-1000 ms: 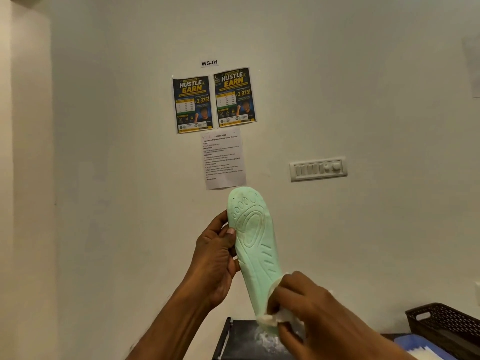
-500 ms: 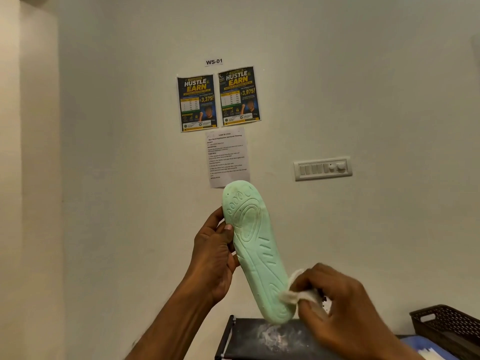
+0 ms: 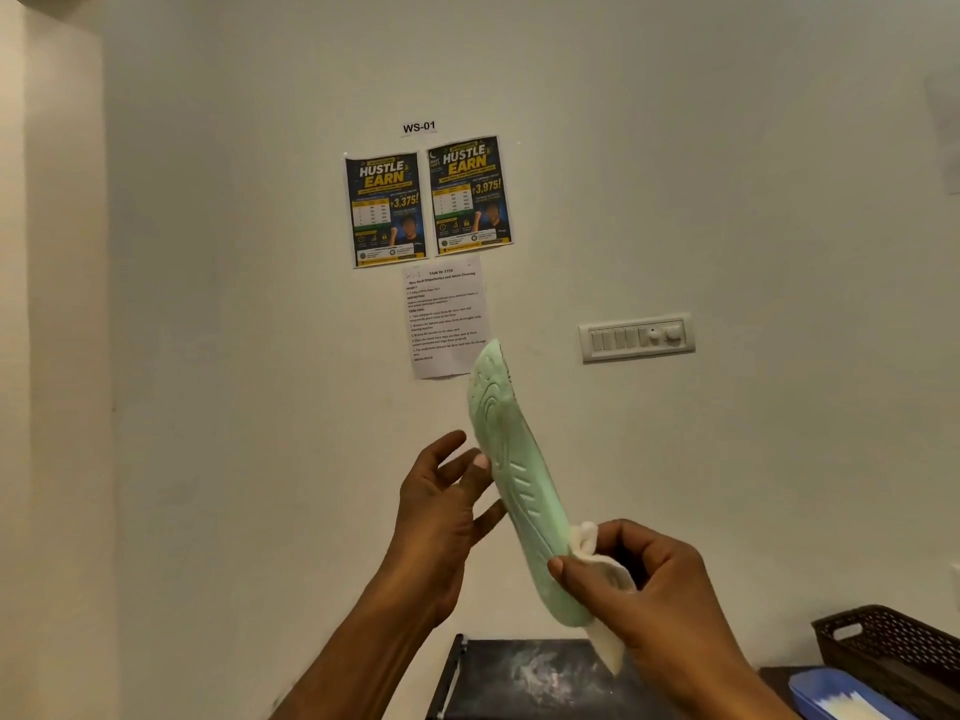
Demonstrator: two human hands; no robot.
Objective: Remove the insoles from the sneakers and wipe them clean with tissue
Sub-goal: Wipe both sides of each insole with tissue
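A mint-green insole (image 3: pixel 511 470) is held up in front of the wall, toe end up, its ribbed underside turned to the left. My right hand (image 3: pixel 660 589) pinches its heel end together with a white tissue (image 3: pixel 605 576), which hangs down below the heel. My left hand (image 3: pixel 441 506) is beside the insole's middle with fingers spread; only a fingertip touches its edge. No sneakers are in view.
A dark flat surface with white smudges (image 3: pixel 524 678) lies below the hands. At the lower right stand a dark woven basket (image 3: pixel 893 646) and a blue tray (image 3: pixel 841 693). Posters (image 3: pixel 428 200), a task sheet (image 3: pixel 447 317) and a switch panel (image 3: pixel 636 337) hang on the wall.
My left hand has let go of the insole and spread its fingers. My right hand now grips the heel with the tissue, and the insole has turned edge-on and shifted right.
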